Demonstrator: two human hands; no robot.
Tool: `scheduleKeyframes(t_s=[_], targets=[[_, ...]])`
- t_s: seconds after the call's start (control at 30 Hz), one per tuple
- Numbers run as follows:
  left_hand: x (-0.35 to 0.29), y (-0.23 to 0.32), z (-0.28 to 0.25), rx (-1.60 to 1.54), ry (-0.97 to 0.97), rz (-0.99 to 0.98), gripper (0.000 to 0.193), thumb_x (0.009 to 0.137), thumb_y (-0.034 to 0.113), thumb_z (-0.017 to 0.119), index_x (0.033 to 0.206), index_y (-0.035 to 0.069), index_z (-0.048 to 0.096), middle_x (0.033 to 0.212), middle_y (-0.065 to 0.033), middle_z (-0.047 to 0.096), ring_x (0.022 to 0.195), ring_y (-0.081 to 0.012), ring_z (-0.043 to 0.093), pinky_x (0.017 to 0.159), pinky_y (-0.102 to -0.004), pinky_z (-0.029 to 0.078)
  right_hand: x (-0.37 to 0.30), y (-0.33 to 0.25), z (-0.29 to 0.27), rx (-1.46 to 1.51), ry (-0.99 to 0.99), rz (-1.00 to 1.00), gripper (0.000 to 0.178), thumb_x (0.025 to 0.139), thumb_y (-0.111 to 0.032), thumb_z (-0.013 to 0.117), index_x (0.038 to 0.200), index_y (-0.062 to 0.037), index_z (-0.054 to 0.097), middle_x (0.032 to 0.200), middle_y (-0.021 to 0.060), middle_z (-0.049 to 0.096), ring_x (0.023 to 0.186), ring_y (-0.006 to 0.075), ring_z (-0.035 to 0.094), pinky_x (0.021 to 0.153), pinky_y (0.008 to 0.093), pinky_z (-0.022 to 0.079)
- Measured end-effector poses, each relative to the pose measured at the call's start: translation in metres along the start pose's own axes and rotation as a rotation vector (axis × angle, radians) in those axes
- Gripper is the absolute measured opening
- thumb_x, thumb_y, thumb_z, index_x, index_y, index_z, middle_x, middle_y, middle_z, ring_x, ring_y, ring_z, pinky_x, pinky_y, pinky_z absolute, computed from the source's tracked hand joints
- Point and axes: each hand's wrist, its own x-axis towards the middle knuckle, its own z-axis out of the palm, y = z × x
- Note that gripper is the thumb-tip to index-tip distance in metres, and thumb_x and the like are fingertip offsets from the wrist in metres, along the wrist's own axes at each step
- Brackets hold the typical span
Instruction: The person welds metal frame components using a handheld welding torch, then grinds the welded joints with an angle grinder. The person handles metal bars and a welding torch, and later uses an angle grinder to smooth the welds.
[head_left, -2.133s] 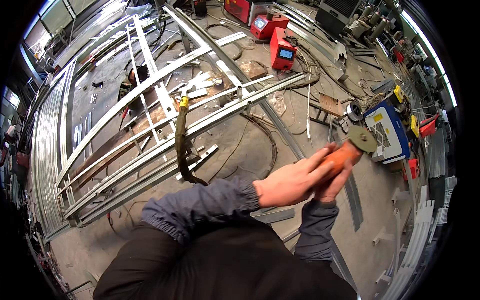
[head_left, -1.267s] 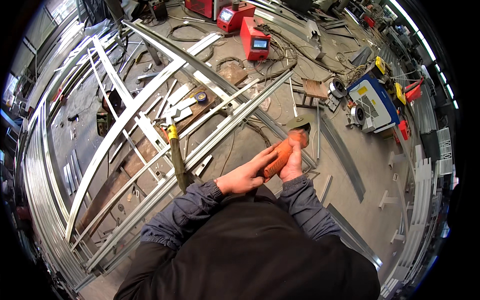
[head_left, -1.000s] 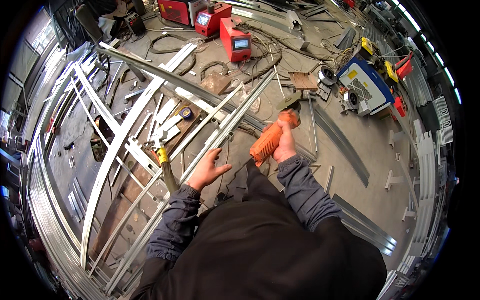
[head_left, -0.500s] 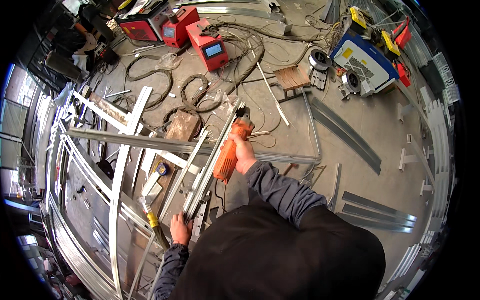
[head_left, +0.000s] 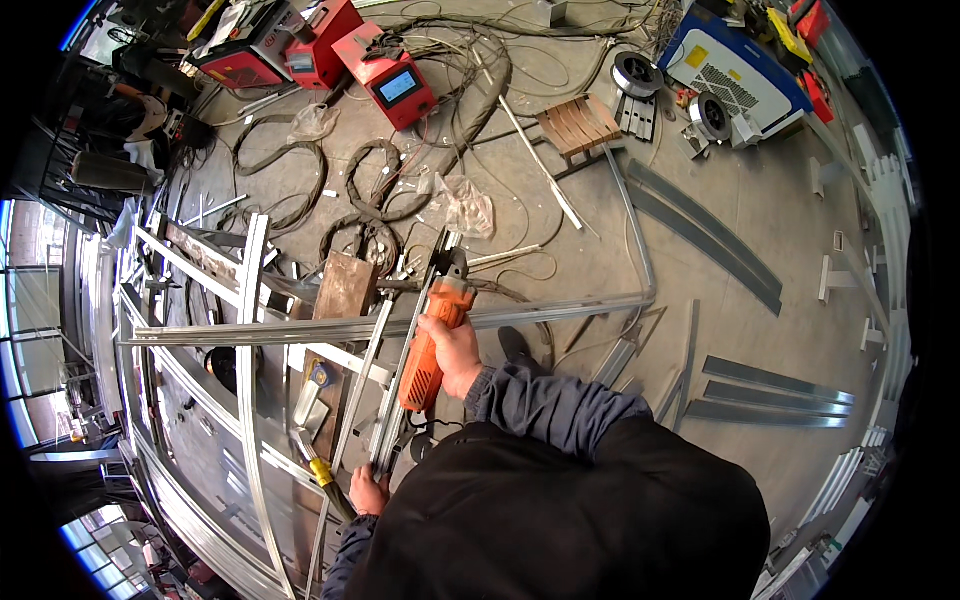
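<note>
I'm looking straight down over dark sleeves, and the right hand (head_left: 452, 350) is wrapped tight around the orange-bodied angle grinder (head_left: 432, 340), fingers closed on its barrel. The grinder's long axis runs from near-left to far-right, its black head (head_left: 452, 268) pointing away from me and sitting right where the long horizontal galvanised steel channel (head_left: 400, 322) crosses the scene from left to right. So the tool lies almost square to that channel, and its head is at the crossing point, touching or just above it; I can't tell which from here. Alongside the grinder, a pair of slim steel rails (head_left: 400, 385) runs nearly parallel to it, just to its left, coming back toward my body. Down there, near and to the left, the left hand (head_left: 368, 492) is closed on the near end of those rails, beside a yellow-collared tool handle (head_left: 325, 475); whether it grips the rail or the handle I can't make out, the fingers are partly hidden by the sleeve. The right hand is clearly the one nearer the crossing. A brown wooden block (head_left: 346, 286) rests on the frame just left of the grinder head, and red welding machines (head_left: 400, 88) stand on the floor far beyond.
</note>
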Motion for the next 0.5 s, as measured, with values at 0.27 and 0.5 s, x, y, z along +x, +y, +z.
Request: scheduleKeyframes(t_s=[0.27, 0.5], targets=[[0.002, -0.001, 0.002, 0.006, -0.036, -0.018, 0.049, 0.081, 0.025, 0.087, 0.123, 0.005, 0.071, 0.111, -0.0168, 0.071, 0.104, -0.0417, 0.069, 0.086, -0.0497, 0.057, -0.001, -0.007, -0.009, 0.015, -0.001, 0.039, 0.053, 0.089, -0.024, 0.087, 0.13, -0.0064, 0.059, 0.11, 0.0038, 0.07, 0.098, 0.0166, 0.065, 0.091, 0.0394, 0.054], [0.006, -0.002, 0.001, 0.024, -0.062, -0.043, 0.048, 0.082, 0.027, 0.087, 0.123, 0.006, 0.072, 0.113, -0.0155, 0.072, 0.104, -0.0415, 0.071, 0.085, -0.0494, 0.058, 0.009, 0.0, -0.02, 0.004, -0.01, 0.054, 0.05, 0.094, -0.017, 0.083, 0.132, -0.0109, 0.052, 0.102, 0.0044, 0.067, 0.085, 0.0197, 0.07, 0.076, 0.0415, 0.061]])
